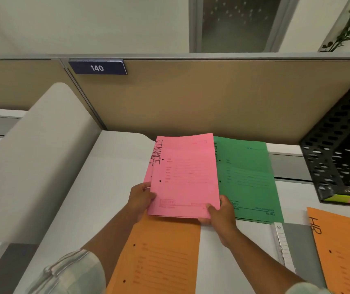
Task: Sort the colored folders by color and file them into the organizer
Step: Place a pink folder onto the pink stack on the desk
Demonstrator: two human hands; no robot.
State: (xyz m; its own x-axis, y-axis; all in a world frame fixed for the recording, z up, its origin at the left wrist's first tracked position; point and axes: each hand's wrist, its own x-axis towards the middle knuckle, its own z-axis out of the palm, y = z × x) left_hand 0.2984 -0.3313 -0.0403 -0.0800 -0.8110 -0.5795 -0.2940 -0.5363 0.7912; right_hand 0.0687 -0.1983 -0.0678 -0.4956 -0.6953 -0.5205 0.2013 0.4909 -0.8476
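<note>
The pink folders (184, 177) are gripped by curled fingers of the left hand (141, 198) at their eight o'clock edge and the right hand (220, 215) at five o'clock.

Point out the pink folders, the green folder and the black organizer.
pink folders (186, 177), head view, middle of the top cover
green folder (248, 177), head view, middle of its cover
black organizer (327, 149), head view, perforated side wall

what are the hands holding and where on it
Both hold the pink folders: left hand grips the lower left edge, right hand the bottom right corner.
</note>
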